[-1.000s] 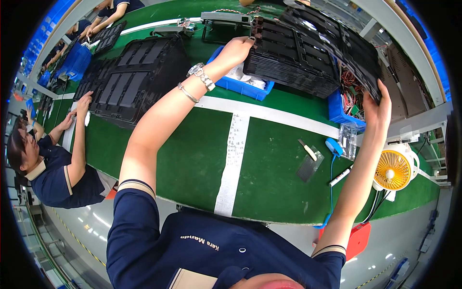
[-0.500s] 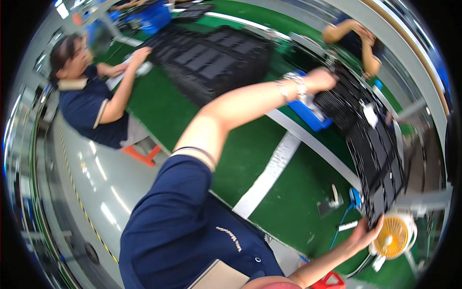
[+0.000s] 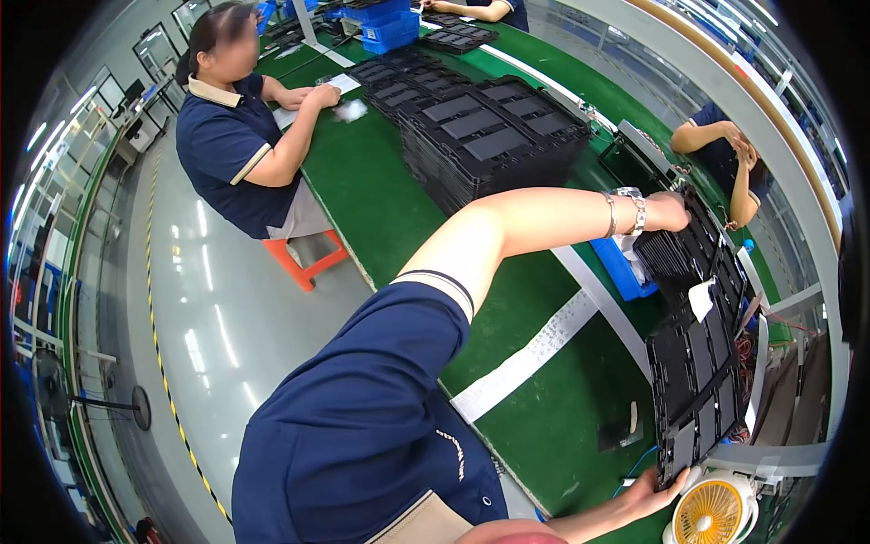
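My left hand [image 3: 669, 210], with a watch and a bracelet at the wrist, is closed at the far end of the black plastic trays [image 3: 693, 349]; its fingers are partly hidden. At the near end, my right hand [image 3: 654, 495] pinches the corner of a tray, thumb on top and fingers beneath. Rectangular recesses with dark flat pieces cover the tray. A small white scrap [image 3: 700, 300] lies on it. Under its far part stands a stack of similar trays [image 3: 666, 258].
A blue bin [image 3: 625, 272] sits beside the stack. A taller tray stack [image 3: 494, 136] stands on the green table [image 3: 417, 363]. A yellow-and-white fan [image 3: 711, 512] is near my right hand. One co-worker [image 3: 236, 136] sits at left; another's hands [image 3: 739, 150] show at far right.
The whole view has shifted, moving the scene right and down. Both hands remain at the ends of the trays, and the picture is sharper now.
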Motion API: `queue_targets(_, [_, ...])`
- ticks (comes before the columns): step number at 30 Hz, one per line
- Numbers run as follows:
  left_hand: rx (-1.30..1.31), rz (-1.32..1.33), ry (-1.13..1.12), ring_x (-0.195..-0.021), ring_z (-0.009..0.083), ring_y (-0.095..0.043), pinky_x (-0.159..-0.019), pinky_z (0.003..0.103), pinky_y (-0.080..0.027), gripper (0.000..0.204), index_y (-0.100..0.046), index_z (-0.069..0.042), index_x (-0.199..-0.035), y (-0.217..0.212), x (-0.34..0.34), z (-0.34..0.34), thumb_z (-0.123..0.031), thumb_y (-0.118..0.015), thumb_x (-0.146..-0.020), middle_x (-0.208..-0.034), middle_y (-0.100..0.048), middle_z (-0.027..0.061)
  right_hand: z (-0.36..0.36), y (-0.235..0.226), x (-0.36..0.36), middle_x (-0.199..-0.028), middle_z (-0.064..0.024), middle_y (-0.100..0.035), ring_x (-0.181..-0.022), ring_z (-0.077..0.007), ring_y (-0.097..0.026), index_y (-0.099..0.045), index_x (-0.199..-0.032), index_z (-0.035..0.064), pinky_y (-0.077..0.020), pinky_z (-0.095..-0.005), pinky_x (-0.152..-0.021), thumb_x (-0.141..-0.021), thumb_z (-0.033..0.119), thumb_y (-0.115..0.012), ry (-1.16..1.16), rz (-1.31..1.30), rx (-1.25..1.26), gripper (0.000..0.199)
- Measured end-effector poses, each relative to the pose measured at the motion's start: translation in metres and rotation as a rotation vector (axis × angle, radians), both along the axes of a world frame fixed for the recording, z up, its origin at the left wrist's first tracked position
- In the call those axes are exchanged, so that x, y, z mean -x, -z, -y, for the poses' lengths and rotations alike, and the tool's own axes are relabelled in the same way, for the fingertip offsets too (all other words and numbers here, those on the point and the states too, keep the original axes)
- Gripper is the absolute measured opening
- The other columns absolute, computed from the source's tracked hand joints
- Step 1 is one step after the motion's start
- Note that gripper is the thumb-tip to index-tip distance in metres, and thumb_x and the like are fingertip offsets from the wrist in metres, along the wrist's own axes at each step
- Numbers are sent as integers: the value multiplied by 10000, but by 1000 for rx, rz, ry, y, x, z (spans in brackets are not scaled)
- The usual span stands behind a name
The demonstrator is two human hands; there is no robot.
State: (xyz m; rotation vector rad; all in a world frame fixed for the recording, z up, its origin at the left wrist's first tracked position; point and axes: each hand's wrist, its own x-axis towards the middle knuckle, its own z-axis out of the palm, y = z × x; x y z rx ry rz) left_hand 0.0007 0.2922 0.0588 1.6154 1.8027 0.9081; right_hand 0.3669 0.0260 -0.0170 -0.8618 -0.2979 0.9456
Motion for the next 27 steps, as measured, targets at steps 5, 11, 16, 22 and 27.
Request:
queue_targets(5, [-2,165,-61,-1028,353,-638,-878,402,-500,395,-670,37,-1019,0,5,-11,-289,-593,-810,-1108,-653,218,-4,8,-16,-1059,-134,-626,-894,-209,-584,-613,-1073,-62,-478,-299,-747,-836,155,-693,5,21,-20,330])
queue_targets(11, [-22,606,-79,-931,310,-669,-743,412,-542,320,-673,7,-1008,-7,-4,-37,-239,-624,-810,-1060,-678,173,15,-32,19,-1160,-75,-650,-1025,-280,-592,-573,-1260,90,-452,-456,-893,-780,127,-687,-23,128,-108,494])
queue_targets(16, [161,1077,139,-888,269,-683,-666,483,-578,188,-656,-15,-963,-31,-16,-46,-158,-629,-844,-977,-683,143,16,-50,45,-1117,-162,-646,-1032,-283,-593,-676,-995,45,-461,-441,-902,-724,121,-708,73,132,-91,284])
queue_targets(22, [11,1136,161,-757,322,-693,-563,491,-595,190,-611,36,-976,-6,-26,-70,-71,-603,-819,-873,-669,158,18,-60,52,-1074,-153,-667,-1024,-284,-601,-686,-933,31,-458,-420,-910,-707,103,-729,73,125,-142,241])
queue_targets(27, [-110,1127,60,-621,287,-648,-439,419,-551,215,-581,46,-934,-20,-32,-51,-140,-633,-839,-794,-624,138,10,-44,28,-974,-142,-682,-971,-269,-607,-694,-840,36,-461,-412,-889,-674,101,-743,30,125,-243,185])
